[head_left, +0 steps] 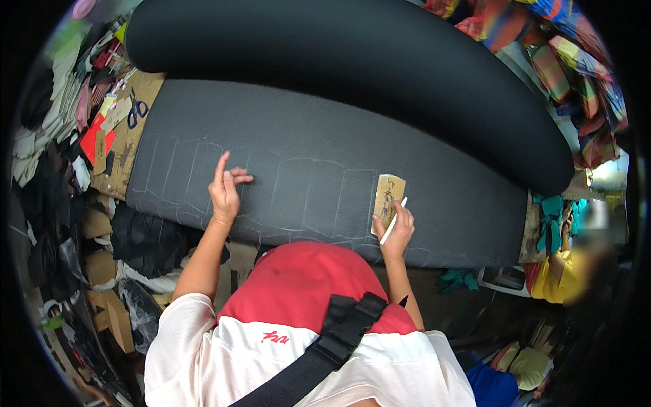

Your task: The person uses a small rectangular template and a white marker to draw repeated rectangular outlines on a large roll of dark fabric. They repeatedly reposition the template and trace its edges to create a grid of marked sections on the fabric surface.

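Note:
Dark grey sheet material [319,136] lies spread over the table, with rows of pale outlines drawn across it. My right hand [399,230] grips a slim white marking pen [395,220], tilted with one end toward me. The same hand's fingers rest on a brown cardboard template [391,184], which lies flat at the right end of the drawn row and has dark handwriting on it. My left hand [227,191] is over the outlines on the left, its fingers apart and holding nothing. Whether it touches the sheet I cannot tell.
A thick roll of black material [352,61] lies along the table's far side. Blue-handled scissors [137,112] and a red piece [95,139] sit at the left end. Bundled colourful cloth [569,68] is piled far right. Another person in yellow [557,277] is at the right.

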### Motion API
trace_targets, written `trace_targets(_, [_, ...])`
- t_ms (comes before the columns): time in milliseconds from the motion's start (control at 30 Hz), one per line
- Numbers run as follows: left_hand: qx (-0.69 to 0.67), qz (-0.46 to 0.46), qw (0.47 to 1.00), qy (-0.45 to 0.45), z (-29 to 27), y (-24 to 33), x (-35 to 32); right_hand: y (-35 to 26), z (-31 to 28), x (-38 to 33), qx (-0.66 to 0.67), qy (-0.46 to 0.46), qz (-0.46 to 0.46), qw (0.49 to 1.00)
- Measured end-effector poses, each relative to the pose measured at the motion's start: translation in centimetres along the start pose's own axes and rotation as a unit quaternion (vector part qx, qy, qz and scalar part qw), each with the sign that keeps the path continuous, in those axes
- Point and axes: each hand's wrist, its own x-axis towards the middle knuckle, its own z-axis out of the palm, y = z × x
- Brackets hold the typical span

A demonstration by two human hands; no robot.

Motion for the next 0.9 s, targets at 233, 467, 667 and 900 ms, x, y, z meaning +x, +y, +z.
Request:
trace_targets(233, [0.101,-0.023,0.991,-0.084,1.9,-0.8,-1.2,0.3,0.5,-0.4,0.011,0.029,0.000,1.000])
trace_targets(467, [0.017,0.001,0.993,-0.120,4.5,1.5,-1.0,0.5,0.8,-0.7,0.027,0.039,0.009,0.999])
trace_targets(667, [-0.077,0.024,0.963,-0.259,10.2,3.5,-2.8,-0.2,0.2,-0.2,0.032,0.030,0.037,0.998])
trace_targets(900, [-0.023,0.053,0.930,-0.364,13.6,5.9,-2.3,-1.0,-0.6,2.2,0.039,-0.049,0.211,0.976])
